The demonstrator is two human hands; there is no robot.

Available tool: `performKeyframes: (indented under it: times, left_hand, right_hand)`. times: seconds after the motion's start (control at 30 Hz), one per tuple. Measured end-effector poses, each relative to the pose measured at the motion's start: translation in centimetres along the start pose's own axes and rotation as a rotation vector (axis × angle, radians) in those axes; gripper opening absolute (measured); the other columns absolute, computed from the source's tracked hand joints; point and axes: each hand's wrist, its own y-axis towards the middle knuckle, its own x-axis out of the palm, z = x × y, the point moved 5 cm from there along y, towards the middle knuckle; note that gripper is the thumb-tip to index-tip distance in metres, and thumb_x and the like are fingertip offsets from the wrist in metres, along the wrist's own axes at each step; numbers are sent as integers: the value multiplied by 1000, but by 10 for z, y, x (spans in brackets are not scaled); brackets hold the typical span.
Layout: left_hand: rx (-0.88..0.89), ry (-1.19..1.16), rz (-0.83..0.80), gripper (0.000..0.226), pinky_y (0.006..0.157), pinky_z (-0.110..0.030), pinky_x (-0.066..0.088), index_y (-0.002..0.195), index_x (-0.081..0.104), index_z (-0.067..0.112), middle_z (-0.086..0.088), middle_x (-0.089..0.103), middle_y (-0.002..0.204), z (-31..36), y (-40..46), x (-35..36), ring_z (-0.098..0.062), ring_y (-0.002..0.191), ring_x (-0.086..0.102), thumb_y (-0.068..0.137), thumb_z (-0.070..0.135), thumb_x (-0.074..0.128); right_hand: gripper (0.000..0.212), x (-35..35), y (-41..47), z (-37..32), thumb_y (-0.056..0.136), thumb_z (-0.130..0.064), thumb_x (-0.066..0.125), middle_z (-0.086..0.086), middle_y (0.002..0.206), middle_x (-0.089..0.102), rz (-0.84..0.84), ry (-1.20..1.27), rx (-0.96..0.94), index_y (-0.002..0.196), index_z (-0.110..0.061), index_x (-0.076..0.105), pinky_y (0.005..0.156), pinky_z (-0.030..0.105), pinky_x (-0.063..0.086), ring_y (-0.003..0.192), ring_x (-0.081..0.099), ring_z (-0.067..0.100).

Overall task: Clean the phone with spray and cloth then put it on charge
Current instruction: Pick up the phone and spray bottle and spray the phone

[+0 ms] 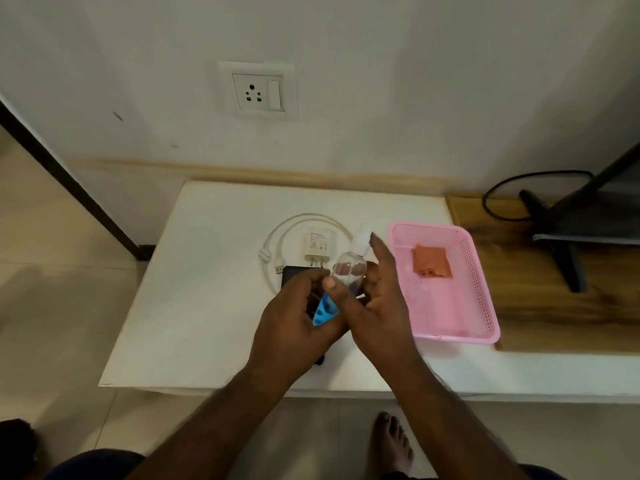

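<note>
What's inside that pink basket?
The pink basket holds one folded orange cloth near its far end. Nothing else shows inside. Whatever might lie under the cloth is covered.

Over white tabletop [194, 306]: right hand [377, 306] grips clear plastic spray bottle [348, 268], white nozzle cap up, blue liquid at base, tilted. Left hand [294, 323] curled round black phone [294, 275], mostly hidden beneath the hands. Behind them, white charger adapter [317, 245] lying inside loop of white USB cable [277, 237]. To the right, pink perforated plastic basket [481, 289] holding folded orange cloth [431, 259]. White wall socket [258, 91] above. Bare foot [389, 441] on tiled floor.
</note>
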Motion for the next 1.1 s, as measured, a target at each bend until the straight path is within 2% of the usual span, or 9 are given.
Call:
performKeyframes:
  times: [0.1,0.17,0.27,0.4,0.57,0.7,0.9,1.0,1.1]
  left_hand:
    - [70,60,-94,69,85,-20,56,131,48,29,14,65,117,4,-2,-5,-6,101,66,75,63,68]
    - [96,101,2,50,75,-29,58,122,52,23,7,67,106,1,-1,-19,-10,90,67,79,43,66]
    - [-125,271,205,19,58,-28,44,101,53,22,1,64,89,-15,4,-39,-16,73,60,86,28,62]
    - [-430,427,119,45,75,-29,43,118,55,18,-2,62,115,-44,5,-32,-21,101,61,95,56,48]
    - [-493,482,-3,48,87,-37,46,123,58,10,-12,62,120,-58,4,-19,-28,107,60,98,49,47]
    - [-549,453,-69,41,73,-32,44,109,63,9,-9,64,101,-65,6,-14,-22,87,60,99,45,46]
    - [-601,247,-39,36,79,-39,49,107,60,9,-13,61,106,-68,5,-6,-27,93,61,102,40,42]
    - [-574,190,53,33,64,-30,40,102,55,10,-11,61,100,-68,5,-8,-20,83,58,105,37,37]
    - [-550,126,145,29,54,-23,34,97,53,12,-2,59,84,-68,2,-13,-11,70,53,107,31,33]
  right_hand:
    - [87,-13,5,-1,76,-55,73,-25,117,61,63,-19,-6,144,-58,19,74,15,55,106,64,0]
    - [87,-25,8,3,73,-57,72,-13,128,57,114,-51,33,145,-51,22,84,25,57,111,62,7]
    - [53,-28,9,14,80,-53,69,-2,110,64,84,-126,139,122,-29,48,78,31,58,101,67,17]
    - [33,-11,2,35,84,-46,67,-4,99,64,-83,-186,299,108,-29,51,68,30,56,85,67,11]
    - [38,7,-5,58,88,-43,64,-9,100,59,-229,-314,410,115,-26,43,65,23,50,87,61,7]
    - [39,15,-5,70,89,-44,62,-11,99,55,-258,-385,451,116,-27,39,66,22,47,85,58,9]
    - [39,14,-2,77,89,-46,62,-17,96,53,-222,-364,463,115,-31,38,60,17,44,82,58,7]
    - [37,14,-3,81,90,-44,63,-22,95,52,-181,-280,483,115,-33,38,59,15,42,83,57,6]
    - [34,14,-5,82,91,-42,62,-12,106,57,-136,-188,487,116,-31,42,72,22,50,93,59,10]
